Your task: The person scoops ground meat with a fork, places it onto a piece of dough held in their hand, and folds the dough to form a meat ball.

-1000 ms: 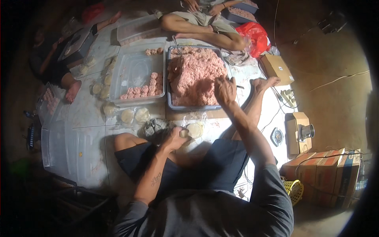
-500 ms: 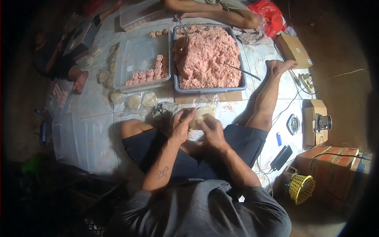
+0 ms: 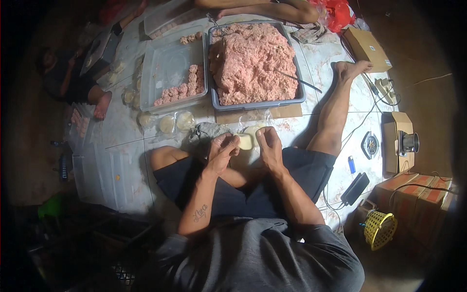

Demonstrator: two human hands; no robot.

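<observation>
A round, pale dough wrapper (image 3: 245,142) is pinched at its left edge between the thumb and fingers of my left hand (image 3: 222,153). Just to the right, my right hand (image 3: 270,150) has thumb and fingers pressed together; whether it holds anything is too hidden to tell. Behind the held wrapper, more wrappers (image 3: 252,130) lie by clear plastic film (image 3: 258,117). Beyond my hands stands a grey-blue tub (image 3: 258,104) heaped with pink minced filling (image 3: 255,63), a dark-handled utensil (image 3: 304,82) stuck in it. Left of it, a clear plastic box (image 3: 172,56) holds rows of small dumplings (image 3: 182,91).
Packs of round wrappers (image 3: 176,122) and a grey cloth (image 3: 209,130) lie left of my hands. Clear boxes (image 3: 104,180) stand farther left. On my right are an ashtray (image 3: 371,144), a blue lighter (image 3: 351,164), cables and a yellow basket (image 3: 380,230). Other people sit opposite and far left.
My hands have drawn apart, and a single wrapper now shows between them, held out by my left hand. My right hand has turned more upright. The view has shifted slightly.
</observation>
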